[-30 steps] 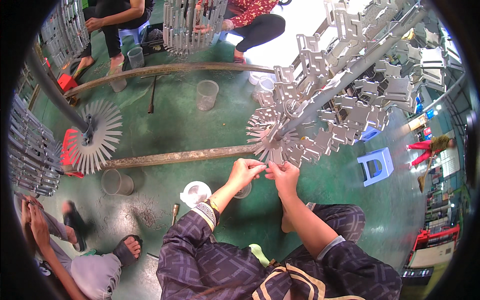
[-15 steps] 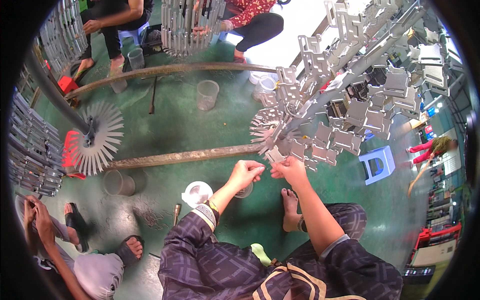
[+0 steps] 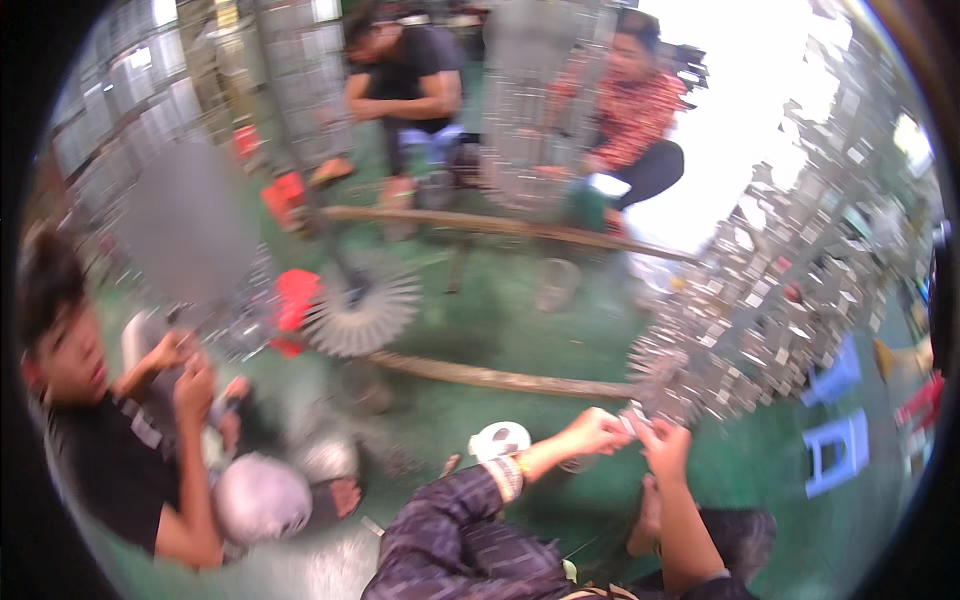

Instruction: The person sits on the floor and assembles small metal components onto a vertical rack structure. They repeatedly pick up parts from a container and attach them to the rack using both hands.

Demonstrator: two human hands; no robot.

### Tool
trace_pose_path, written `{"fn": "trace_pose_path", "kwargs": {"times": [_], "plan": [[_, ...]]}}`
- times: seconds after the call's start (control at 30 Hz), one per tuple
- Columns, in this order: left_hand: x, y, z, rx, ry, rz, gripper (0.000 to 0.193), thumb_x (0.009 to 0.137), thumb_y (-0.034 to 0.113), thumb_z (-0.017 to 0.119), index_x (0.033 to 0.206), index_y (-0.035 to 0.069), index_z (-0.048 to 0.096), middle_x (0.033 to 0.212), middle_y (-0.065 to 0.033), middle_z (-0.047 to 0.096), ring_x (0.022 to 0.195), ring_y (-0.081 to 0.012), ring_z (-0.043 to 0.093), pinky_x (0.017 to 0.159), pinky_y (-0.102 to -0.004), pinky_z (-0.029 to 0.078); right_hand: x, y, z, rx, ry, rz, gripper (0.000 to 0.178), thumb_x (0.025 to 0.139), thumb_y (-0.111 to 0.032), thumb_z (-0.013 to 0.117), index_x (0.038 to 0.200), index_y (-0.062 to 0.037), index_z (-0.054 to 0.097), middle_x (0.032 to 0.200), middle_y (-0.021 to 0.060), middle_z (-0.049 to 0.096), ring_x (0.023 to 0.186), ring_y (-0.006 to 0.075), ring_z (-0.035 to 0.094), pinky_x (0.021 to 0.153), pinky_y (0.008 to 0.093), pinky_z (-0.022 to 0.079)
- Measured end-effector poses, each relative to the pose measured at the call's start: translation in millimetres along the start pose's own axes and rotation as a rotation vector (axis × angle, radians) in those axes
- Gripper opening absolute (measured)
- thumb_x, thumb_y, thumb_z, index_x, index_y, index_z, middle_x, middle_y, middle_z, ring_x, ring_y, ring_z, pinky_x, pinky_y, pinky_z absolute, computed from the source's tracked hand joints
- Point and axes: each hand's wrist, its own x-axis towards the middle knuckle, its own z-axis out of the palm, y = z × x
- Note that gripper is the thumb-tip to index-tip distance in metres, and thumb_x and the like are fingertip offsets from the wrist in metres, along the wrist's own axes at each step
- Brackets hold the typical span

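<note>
View has swung left and upward against a second ago: the frame is motion-blurred, and a seated person in a black shirt (image 3: 95, 440) now fills the lower left where only feet and a knee showed before. My hands have not left their station. My left hand (image 3: 592, 432) and right hand (image 3: 663, 447) sit close together at the lower tip of the long rack of small metal pieces (image 3: 760, 300), which slants up to the right, as it did earlier. Both sets of fingers are drawn in around something small at that tip; blur prevents me from telling what they have hold of or how tightly they close. The rack tip itself is touching or just beside my fingertips; I cannot tell which.

Judgement: the head turned, the work did not. The fitting at the rack end appears to be in hand, uninterrupted.

A white cup (image 3: 498, 439) lies on the green floor (image 3: 500, 330) just beside my left wrist. A wooden pole (image 3: 500, 378) runs across beyond it, with a fan-shaped rack (image 3: 360, 310) behind.
</note>
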Motion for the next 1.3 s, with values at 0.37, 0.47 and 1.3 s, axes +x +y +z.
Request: {"fn": "trace_pose_path", "kwargs": {"times": [0.37,0.47,1.3], "plan": [[-17.3,14.5,22.9,0.109,0.109,-0.252,0.008,0.068,0.006,0.063,0.073,0.0,0.065,0.06,-0.0065,0.062,0.049,-0.0133,0.06,0.044,-0.0231,0.048,-11.7,55.6,-12.5,-0.001,-0.024,-0.114,0.017,0.076,-0.005,0.065,0.067,0.0049,0.054,0.057,0.0044,0.055,0.046,0.0087,0.05,0.036,0.0232,0.04],[-22.2,38.6,25.3,0.607,0.155,-0.09,0.013,0.069,0.016,0.063,0.07,0.004,0.067,0.053,-0.0072,0.061,0.048,-0.0134,0.061,0.048,-0.0258,0.05,-19.1,33.5,-9.1,0.045,-0.005,-0.083,0.022,0.074,-0.009,0.065,0.058,0.0009,0.053,0.052,-0.0005,0.048,0.045,0.0059,0.043,0.036,0.0228,0.035],[-18.4,-53.8,47.6,-0.674,0.213,-0.406,0.01,0.081,0.016,0.061,0.076,0.008,0.057,0.064,0.0008,0.054,0.05,-0.0078,0.047,0.04,-0.0166,0.034,-29.4,25.5,-24.1,-0.312,0.053,-0.223,0.011,0.067,-0.01,0.066,0.072,-0.0009,0.063,0.066,0.0155,0.062,0.061,0.026,0.062,0.057,0.0347,0.047]]}}
